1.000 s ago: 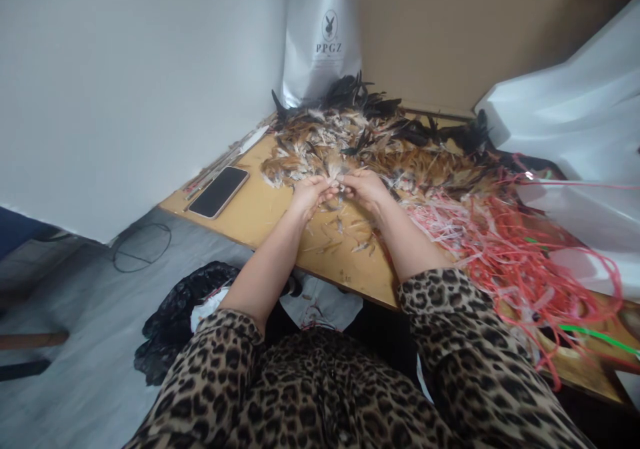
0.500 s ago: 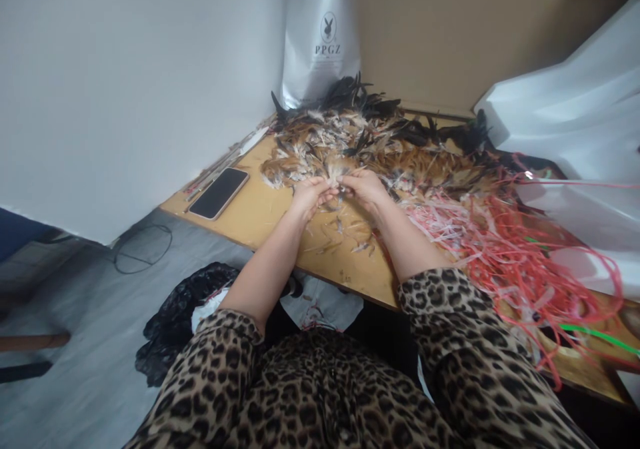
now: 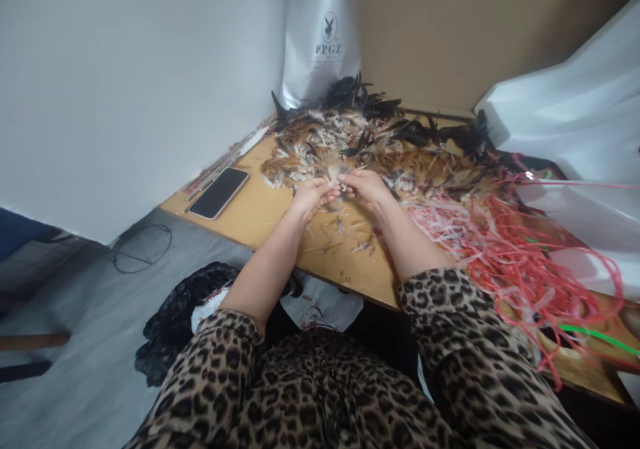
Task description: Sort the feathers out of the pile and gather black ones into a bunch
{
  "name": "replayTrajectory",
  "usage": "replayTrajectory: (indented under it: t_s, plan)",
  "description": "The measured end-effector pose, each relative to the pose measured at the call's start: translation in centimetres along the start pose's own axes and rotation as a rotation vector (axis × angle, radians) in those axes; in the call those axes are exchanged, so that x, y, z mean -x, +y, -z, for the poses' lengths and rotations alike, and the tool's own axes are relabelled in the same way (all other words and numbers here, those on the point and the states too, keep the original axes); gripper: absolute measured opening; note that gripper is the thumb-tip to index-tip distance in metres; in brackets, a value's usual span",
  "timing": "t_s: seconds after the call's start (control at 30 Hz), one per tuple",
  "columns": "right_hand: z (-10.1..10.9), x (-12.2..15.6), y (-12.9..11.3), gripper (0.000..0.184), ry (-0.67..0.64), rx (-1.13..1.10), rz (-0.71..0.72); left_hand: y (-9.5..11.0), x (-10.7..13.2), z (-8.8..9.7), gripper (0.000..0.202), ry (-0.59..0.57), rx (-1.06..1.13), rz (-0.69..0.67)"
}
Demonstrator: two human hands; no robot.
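Over the table's front part, my left hand (image 3: 313,195) pinches the base of a small pale feather bunch (image 3: 334,169). From the other side my right hand (image 3: 367,187) is closed on the same bunch, thumb and fingertips together. Its tips fan out away from me, against a large pile of brown, cream and black feathers (image 3: 430,162). Fine detail between the fingertips is too small to make out. Loose feather scraps (image 3: 363,243) lie on the wood below my hands.
A phone (image 3: 219,193) lies on the wooden table (image 3: 270,219) at left. Tangled pink and red strips (image 3: 505,255) spread at right, with a green strip (image 3: 597,335). A white printed bag (image 3: 323,49) stands behind the feathers. A black plastic bag (image 3: 173,325) sits on the floor.
My fingers have shifted slightly at the base of the feather bunch, the right fingertips a little apart from the left. Everything else stays in place.
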State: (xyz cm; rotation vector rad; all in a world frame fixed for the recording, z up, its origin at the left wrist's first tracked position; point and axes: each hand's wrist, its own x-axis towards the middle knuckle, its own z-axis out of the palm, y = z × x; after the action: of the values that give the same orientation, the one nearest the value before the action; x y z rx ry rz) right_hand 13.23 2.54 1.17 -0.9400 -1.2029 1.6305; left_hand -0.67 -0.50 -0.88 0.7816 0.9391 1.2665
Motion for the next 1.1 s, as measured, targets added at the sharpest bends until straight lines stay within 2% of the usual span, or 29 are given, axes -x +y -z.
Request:
replayTrajectory:
  t_s: [0.23,0.57,0.77,0.9,1.1]
  plan:
    - [-0.12,0.10,0.01,0.037,-0.037,-0.014,-0.008,-0.10,-0.36,0.27,0.005,-0.004,0.089,0.010]
    - [0.36,-0.01,-0.18,0.036,0.013,0.075,0.055,-0.02,-0.16,0.38,0.006,-0.030,0.043,0.007]
    - [-0.06,0.38,-0.51,0.035,0.043,0.178,0.088,-0.09,-0.12,0.26,0.007,-0.062,0.000,0.015]
    - [-0.17,0.34,-0.37,0.036,0.041,0.199,0.092,-0.09,-0.04,0.08,0.008,-0.044,-0.026,0.021]
    - [0.13,0.05,0.01,0.038,-0.007,0.102,0.029,0.05,0.02,-0.06,0.010,0.017,0.024,0.020]
